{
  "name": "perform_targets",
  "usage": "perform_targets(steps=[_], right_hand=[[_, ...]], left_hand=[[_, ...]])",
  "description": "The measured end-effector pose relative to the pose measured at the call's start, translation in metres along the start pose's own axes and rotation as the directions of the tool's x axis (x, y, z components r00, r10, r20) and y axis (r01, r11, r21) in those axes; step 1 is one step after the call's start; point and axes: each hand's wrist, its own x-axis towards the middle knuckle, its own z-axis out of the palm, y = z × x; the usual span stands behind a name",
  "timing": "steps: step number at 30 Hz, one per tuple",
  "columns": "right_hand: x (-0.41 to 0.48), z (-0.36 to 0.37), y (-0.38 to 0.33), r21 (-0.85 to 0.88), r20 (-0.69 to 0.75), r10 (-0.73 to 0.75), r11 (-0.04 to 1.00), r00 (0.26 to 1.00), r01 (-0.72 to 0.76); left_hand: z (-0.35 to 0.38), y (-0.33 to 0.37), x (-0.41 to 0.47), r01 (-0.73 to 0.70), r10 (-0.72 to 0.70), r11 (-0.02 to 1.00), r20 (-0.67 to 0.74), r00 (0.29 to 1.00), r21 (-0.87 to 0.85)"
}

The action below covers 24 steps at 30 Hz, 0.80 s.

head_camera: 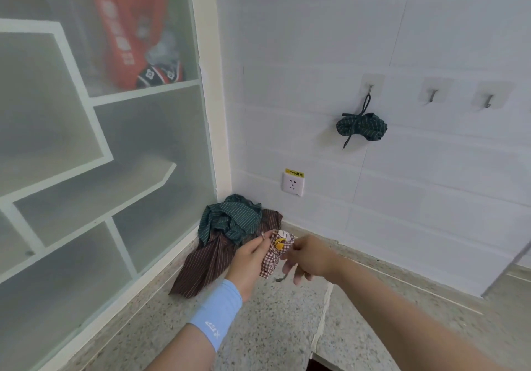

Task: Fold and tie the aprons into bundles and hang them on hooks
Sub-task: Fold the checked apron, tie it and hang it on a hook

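Note:
A rolled red-and-white checked apron point(274, 252) with a yellow print is held above the speckled counter point(273, 327). My left hand point(249, 258) grips its left side. My right hand point(306, 257) pinches its right end, where a thin dark tie hangs down. A green striped apron bundle point(362, 127) hangs by its tie from the leftmost wall hook point(371, 86). Two bare hooks point(432, 95) point(488, 101) sit to its right. In the corner lie a loose green striped apron point(230, 219) and a brown striped apron point(207, 261) beneath it.
A frosted glass cabinet point(94, 155) with white shelves stands on the left, red items behind its glass. A wall socket point(292, 184) with a yellow label sits above the counter. A crack runs across the counter near its front edge.

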Motion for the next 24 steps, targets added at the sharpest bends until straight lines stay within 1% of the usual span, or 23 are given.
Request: perform_targets(steps=[1, 3, 5, 6, 7, 8, 10, 13, 16, 18, 20, 21, 22, 24], right_hand=[[0.004, 0.001, 0.002, 0.174, 0.02, 0.055, 0.983, 0.998, -0.058], [0.012, 0.004, 0.004, 0.427, 0.05, 0.148, 0.891, 0.988, -0.155], [0.025, 0.006, 0.011, 0.617, 0.129, 0.213, 0.748, 0.968, -0.247], [0.032, 0.007, 0.016, 0.669, 0.173, 0.227, 0.687, 0.958, -0.283], [0.039, 0.009, 0.022, 0.681, 0.207, 0.231, 0.664, 0.951, -0.309], [0.046, 0.012, 0.028, 0.661, 0.22, 0.231, 0.679, 0.948, -0.319], [0.06, 0.019, 0.042, 0.599, 0.19, 0.238, 0.74, 0.952, -0.305], [0.076, 0.034, 0.066, 0.587, 0.127, 0.238, 0.764, 0.963, -0.267], [0.092, 0.05, 0.097, 0.552, 0.084, 0.229, 0.8, 0.97, -0.236], [0.103, 0.063, 0.12, 0.485, 0.047, 0.214, 0.849, 0.976, -0.209], [0.111, 0.077, 0.141, 0.415, 0.023, 0.198, 0.89, 0.98, -0.19], [0.115, 0.082, 0.151, 0.396, 0.018, 0.195, 0.899, 0.981, -0.186], [0.12, 0.088, 0.162, 0.391, 0.015, 0.196, 0.902, 0.98, -0.186], [0.127, 0.096, 0.178, 0.4, 0.01, 0.22, 0.893, 0.975, -0.206]], left_hand=[[0.001, -0.005, 0.003, -0.02, 0.02, 0.999, 0.007, 1.0, 0.044], [0.0, -0.014, 0.007, -0.064, 0.064, 0.994, 0.01, 0.998, 0.092], [-0.002, -0.024, 0.013, -0.084, 0.087, 0.988, -0.016, 0.996, 0.132], [-0.003, -0.029, 0.015, -0.094, 0.099, 0.981, -0.019, 0.995, 0.169], [-0.005, -0.034, 0.018, -0.109, 0.114, 0.972, -0.015, 0.993, 0.207], [-0.007, -0.04, 0.021, -0.111, 0.118, 0.962, -0.01, 0.993, 0.249], [-0.009, -0.05, 0.028, -0.104, 0.118, 0.934, -0.019, 0.993, 0.34], [-0.015, -0.078, 0.046, -0.03, 0.072, 0.861, -0.063, 0.995, 0.508], [-0.019, -0.108, 0.065, 0.028, 0.047, 0.729, -0.09, 0.995, 0.684], [-0.016, -0.126, 0.073, 0.059, 0.037, 0.648, -0.108, 0.993, 0.76], [-0.011, -0.139, 0.076, 0.081, 0.0, 0.526, -0.095, 0.996, 0.847], [-0.008, -0.147, 0.079, 0.07, -0.013, 0.481, -0.072, 0.997, 0.874], [-0.006, -0.158, 0.083, 0.068, -0.037, 0.488, -0.057, 0.998, 0.87], [-0.004, -0.177, 0.087, 0.089, -0.079, 0.566, -0.053, 0.995, 0.819]])
